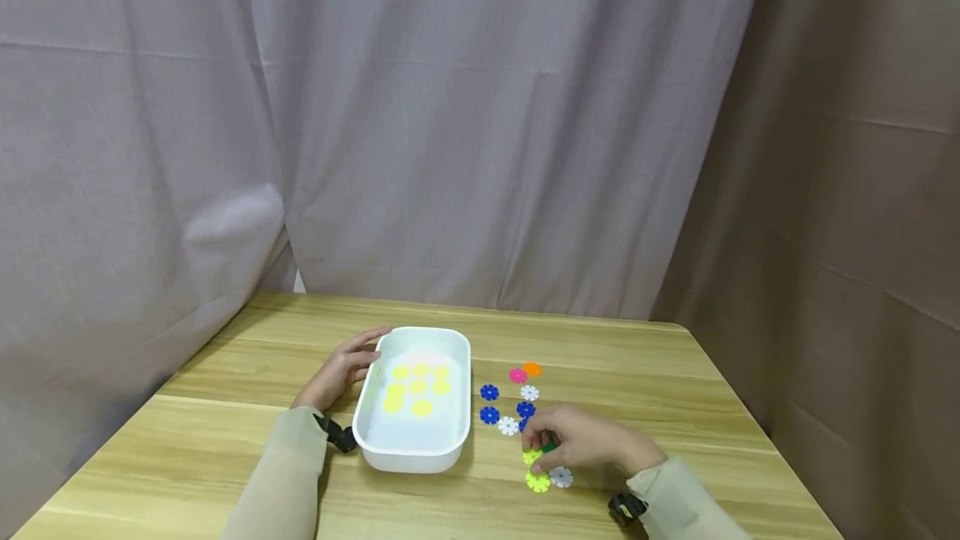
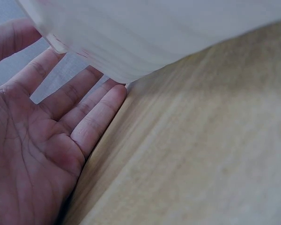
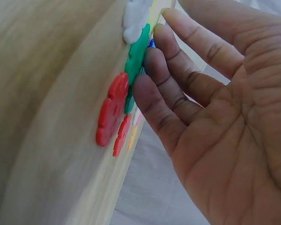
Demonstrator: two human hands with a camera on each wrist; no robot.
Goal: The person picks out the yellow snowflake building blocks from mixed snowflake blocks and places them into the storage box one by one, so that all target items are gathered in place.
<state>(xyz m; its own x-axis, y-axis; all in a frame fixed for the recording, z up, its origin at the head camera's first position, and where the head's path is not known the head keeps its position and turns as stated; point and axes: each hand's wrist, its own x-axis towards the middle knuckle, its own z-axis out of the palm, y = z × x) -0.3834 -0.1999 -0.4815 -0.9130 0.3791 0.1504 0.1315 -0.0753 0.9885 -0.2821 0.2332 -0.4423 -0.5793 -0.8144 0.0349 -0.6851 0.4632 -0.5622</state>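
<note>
My left hand (image 1: pixel 343 371) is at the left side of a white tray (image 1: pixel 408 462). Its thumb lies over the rim, and in the left wrist view the fingers (image 2: pixel 96 119) touch the outer wall. Yellow notched discs (image 1: pixel 422 408) lie inside the tray. Palm down, my right hand (image 1: pixel 588 437) hovers low over loose notched plastic discs, fingers slightly bent. Its fingertips are close to a yellow-green disc (image 1: pixel 531 457) and partly cover it. Another yellow-green disc (image 1: pixel 537 482) lies by the thumb. Beneath the hand is a green disc (image 3: pixel 137 58), beside a red disc (image 3: pixel 112 110).
Blue discs (image 1: pixel 489 415), white discs (image 1: pixel 507 426), a pink disc (image 1: pixel 517 376) and an orange disc (image 1: pixel 532 369) lie right of the tray on the wooden table (image 1: pixel 660 390). Grey curtains (image 1: pixel 480 132) hang behind the table and along its sides.
</note>
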